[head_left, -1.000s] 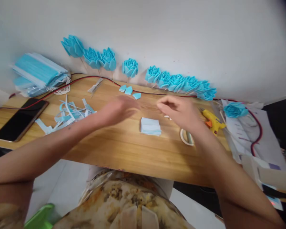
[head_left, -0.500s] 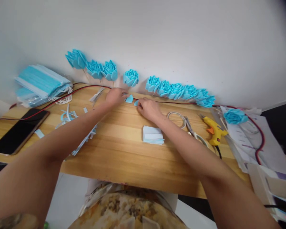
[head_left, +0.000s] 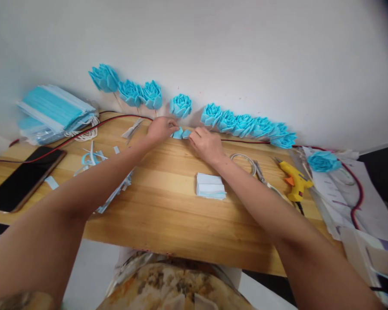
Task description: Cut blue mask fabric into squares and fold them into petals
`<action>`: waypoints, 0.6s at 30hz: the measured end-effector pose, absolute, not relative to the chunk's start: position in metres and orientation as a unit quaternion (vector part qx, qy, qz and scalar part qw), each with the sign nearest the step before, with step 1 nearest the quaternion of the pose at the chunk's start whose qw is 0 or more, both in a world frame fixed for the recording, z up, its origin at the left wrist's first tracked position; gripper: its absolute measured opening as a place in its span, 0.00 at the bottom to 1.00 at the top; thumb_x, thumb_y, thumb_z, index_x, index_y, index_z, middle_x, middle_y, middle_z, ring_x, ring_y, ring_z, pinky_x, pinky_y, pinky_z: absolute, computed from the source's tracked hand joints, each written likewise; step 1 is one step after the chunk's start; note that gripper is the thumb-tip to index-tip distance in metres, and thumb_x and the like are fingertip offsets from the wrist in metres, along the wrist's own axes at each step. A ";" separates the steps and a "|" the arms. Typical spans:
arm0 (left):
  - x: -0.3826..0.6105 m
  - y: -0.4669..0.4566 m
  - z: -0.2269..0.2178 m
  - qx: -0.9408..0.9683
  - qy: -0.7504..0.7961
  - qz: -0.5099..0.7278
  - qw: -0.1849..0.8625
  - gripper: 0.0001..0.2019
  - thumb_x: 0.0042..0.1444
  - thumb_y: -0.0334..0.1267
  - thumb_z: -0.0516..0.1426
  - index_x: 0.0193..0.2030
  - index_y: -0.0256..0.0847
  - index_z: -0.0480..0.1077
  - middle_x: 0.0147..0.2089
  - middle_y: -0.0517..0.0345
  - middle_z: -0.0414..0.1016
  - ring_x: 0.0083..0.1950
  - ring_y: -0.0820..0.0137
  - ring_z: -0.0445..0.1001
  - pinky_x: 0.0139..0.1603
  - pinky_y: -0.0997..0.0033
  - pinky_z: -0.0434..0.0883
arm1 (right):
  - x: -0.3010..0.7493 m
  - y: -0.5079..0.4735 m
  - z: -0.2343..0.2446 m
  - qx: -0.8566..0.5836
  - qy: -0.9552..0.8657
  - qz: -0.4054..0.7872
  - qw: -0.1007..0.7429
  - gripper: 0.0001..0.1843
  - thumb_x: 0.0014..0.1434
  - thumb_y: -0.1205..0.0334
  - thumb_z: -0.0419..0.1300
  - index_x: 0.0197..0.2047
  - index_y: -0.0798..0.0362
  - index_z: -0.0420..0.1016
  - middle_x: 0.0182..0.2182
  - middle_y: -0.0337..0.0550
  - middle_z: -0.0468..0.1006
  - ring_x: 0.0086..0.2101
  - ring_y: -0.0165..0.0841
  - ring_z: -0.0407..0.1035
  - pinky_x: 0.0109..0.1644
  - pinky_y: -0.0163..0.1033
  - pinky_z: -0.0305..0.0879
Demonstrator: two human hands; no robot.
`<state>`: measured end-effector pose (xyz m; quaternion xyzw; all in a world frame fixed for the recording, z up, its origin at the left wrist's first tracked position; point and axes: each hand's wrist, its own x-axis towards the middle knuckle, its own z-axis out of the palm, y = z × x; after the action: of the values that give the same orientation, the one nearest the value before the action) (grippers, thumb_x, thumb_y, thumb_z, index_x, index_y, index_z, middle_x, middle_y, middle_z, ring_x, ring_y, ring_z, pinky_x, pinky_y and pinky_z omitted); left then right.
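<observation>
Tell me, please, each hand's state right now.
Left hand: curled at the small blue pieces; whether its grip holds one cannot be told.
Right hand: curled beside them; grip likewise unclear.

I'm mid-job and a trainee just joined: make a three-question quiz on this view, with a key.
1. Multiple choice: what colour is the glue gun? A) green B) yellow C) white
2. True or false: the phone lies on top of the stack of masks.
3. Open: what small things are the left hand and right hand at?

Key: 1. B. 2. False; it lies on the table. 3. The small blue pieces near the table's back edge.
</observation>
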<state>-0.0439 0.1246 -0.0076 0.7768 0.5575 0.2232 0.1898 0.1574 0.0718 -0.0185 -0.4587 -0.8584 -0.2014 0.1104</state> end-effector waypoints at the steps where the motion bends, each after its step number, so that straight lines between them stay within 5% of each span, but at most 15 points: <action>1: -0.043 0.125 -0.007 0.775 0.561 0.226 0.186 0.16 0.58 0.43 0.56 0.46 0.37 0.79 0.44 0.48 0.82 0.44 0.62 0.77 0.44 0.67 0.68 | 0.158 0.073 -0.021 -0.459 -0.859 -0.199 0.107 0.21 0.72 0.66 0.40 0.44 0.54 0.74 0.40 0.50 0.77 0.42 0.38 0.67 0.34 0.43 0.47; 10: -0.048 0.129 -0.009 0.780 0.545 0.254 0.172 0.18 0.59 0.42 0.55 0.52 0.39 0.78 0.55 0.49 0.79 0.54 0.61 0.76 0.54 0.68 0.69 | 0.160 0.075 -0.021 -0.468 -0.871 -0.110 0.106 0.17 0.71 0.59 0.47 0.47 0.55 0.76 0.44 0.52 0.79 0.47 0.41 0.68 0.39 0.41 0.55; 18: -0.076 0.129 -0.005 0.789 0.553 0.228 0.136 0.16 0.57 0.40 0.56 0.47 0.39 0.80 0.44 0.49 0.83 0.44 0.60 0.78 0.45 0.66 0.70 | 0.180 0.058 -0.004 -0.480 -0.863 -0.082 0.135 0.19 0.71 0.58 0.46 0.49 0.52 0.77 0.44 0.49 0.79 0.44 0.38 0.70 0.38 0.40 0.55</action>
<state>-0.0765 0.1291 -0.0047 0.7893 0.5534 0.2281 0.1364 0.1799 0.0579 -0.0037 -0.4800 -0.8629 -0.0817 0.1354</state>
